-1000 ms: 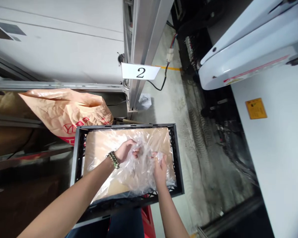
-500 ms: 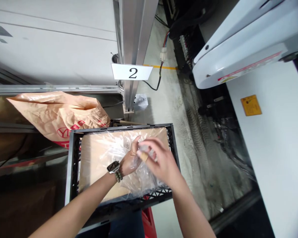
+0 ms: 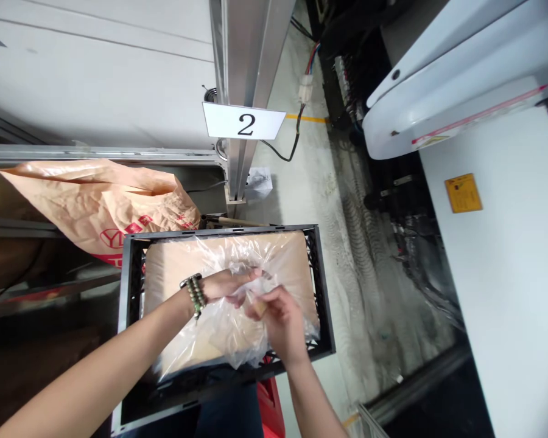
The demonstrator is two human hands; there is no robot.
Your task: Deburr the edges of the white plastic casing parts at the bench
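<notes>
A white machine housing (image 3: 461,79) fills the view toward 2 o'clock, and a grey cabinet (image 3: 95,73) toward 11 o'clock. A crumpled brown paper sack (image 3: 100,204) lies at 9 o'clock, touching the black plastic crate (image 3: 132,267) at centre. A cardboard sheet (image 3: 173,267) lines the crate, covered by a clear plastic bag (image 3: 237,328). The bag is pinched by the left hand (image 3: 231,285) and gripped by the closed right hand (image 3: 281,319). A sign numbered 2 (image 3: 244,121) hangs at 12 o'clock.

brown paper sack (image 3: 95,204) (crumpled) | sign "2" (image 3: 243,121) | yellow label (image 3: 463,192)
</notes>
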